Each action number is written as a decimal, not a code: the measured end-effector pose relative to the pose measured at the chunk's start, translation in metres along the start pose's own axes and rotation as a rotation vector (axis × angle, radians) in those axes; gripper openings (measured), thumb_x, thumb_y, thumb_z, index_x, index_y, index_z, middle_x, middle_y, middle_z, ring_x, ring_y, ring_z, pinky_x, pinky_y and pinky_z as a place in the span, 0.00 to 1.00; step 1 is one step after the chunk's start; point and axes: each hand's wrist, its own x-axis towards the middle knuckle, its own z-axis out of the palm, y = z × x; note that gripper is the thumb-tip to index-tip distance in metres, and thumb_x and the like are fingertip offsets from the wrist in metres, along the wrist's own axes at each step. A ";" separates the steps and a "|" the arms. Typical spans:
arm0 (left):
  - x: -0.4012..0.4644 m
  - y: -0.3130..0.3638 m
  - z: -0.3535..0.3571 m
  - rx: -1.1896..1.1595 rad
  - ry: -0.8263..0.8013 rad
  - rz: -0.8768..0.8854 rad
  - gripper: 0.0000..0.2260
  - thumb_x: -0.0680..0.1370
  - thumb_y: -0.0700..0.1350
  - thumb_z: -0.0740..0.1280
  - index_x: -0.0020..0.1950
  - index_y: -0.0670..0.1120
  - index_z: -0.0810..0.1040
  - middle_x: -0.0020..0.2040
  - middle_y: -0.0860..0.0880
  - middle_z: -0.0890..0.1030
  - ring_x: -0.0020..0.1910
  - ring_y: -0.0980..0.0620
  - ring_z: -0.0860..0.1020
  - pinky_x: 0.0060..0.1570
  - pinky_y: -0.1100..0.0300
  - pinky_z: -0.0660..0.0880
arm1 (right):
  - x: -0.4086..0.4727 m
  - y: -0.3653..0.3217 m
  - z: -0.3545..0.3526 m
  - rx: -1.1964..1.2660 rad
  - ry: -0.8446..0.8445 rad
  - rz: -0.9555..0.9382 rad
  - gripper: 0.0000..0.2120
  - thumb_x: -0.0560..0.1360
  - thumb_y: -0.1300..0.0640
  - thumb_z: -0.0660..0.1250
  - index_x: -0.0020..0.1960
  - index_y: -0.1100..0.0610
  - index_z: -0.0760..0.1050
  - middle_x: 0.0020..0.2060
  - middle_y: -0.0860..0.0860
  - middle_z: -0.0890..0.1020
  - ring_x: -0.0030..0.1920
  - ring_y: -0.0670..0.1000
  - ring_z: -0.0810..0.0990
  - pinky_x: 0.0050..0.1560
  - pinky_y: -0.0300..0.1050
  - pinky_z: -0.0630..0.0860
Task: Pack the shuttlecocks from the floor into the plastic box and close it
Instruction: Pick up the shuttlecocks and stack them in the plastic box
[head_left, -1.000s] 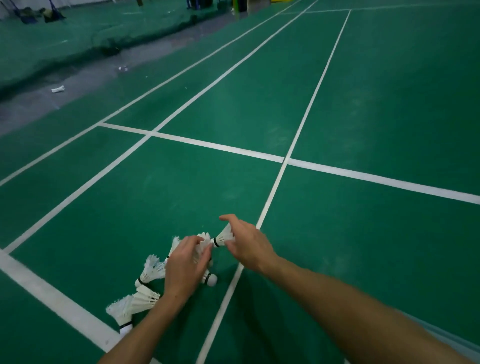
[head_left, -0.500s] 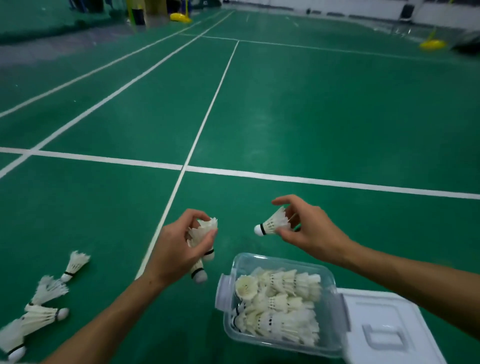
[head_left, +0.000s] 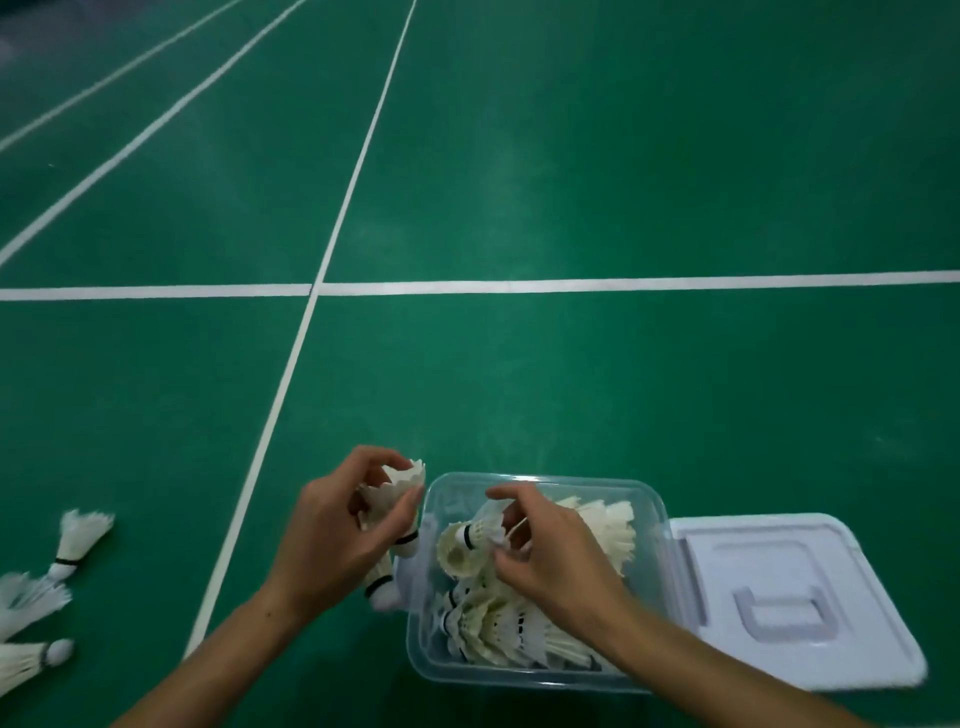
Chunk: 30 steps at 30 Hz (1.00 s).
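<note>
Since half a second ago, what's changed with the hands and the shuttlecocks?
The right hand has come down from above the floor into the plastic box, its grip unchanged on one shuttlecock now over the packed ones. The left hand moved toward the box edge, still holding its shuttlecocks. The lid stays off beside the box; loose shuttlecocks remain on the floor at left.

Box (head_left: 655, 499) between lid (head_left: 789, 597) — on its right — and loose shuttlecocks (head_left: 78, 535) left.

Green court floor (head_left: 623, 156) bears loose shuttlecocks (head_left: 78, 540), plastic box (head_left: 655, 512), lid (head_left: 779, 597).
</note>
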 end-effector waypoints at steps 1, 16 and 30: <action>0.000 0.000 0.002 0.003 -0.004 0.004 0.13 0.77 0.59 0.73 0.57 0.54 0.79 0.39 0.53 0.81 0.28 0.52 0.79 0.25 0.50 0.76 | 0.003 -0.002 0.005 -0.021 -0.007 -0.007 0.28 0.78 0.56 0.75 0.75 0.46 0.69 0.51 0.39 0.79 0.48 0.42 0.81 0.55 0.40 0.83; -0.009 0.006 0.007 0.005 -0.028 0.004 0.13 0.77 0.57 0.73 0.57 0.53 0.79 0.40 0.57 0.79 0.29 0.56 0.77 0.28 0.66 0.71 | 0.028 -0.005 0.023 -0.307 -0.218 -0.059 0.34 0.77 0.54 0.76 0.79 0.48 0.66 0.55 0.46 0.87 0.54 0.50 0.85 0.54 0.51 0.84; -0.015 -0.001 0.012 0.025 -0.136 0.025 0.13 0.76 0.59 0.75 0.47 0.55 0.74 0.38 0.58 0.78 0.30 0.58 0.74 0.29 0.66 0.72 | 0.015 0.002 -0.004 0.040 -0.216 -0.010 0.39 0.72 0.45 0.80 0.78 0.45 0.67 0.56 0.40 0.84 0.56 0.41 0.81 0.60 0.43 0.81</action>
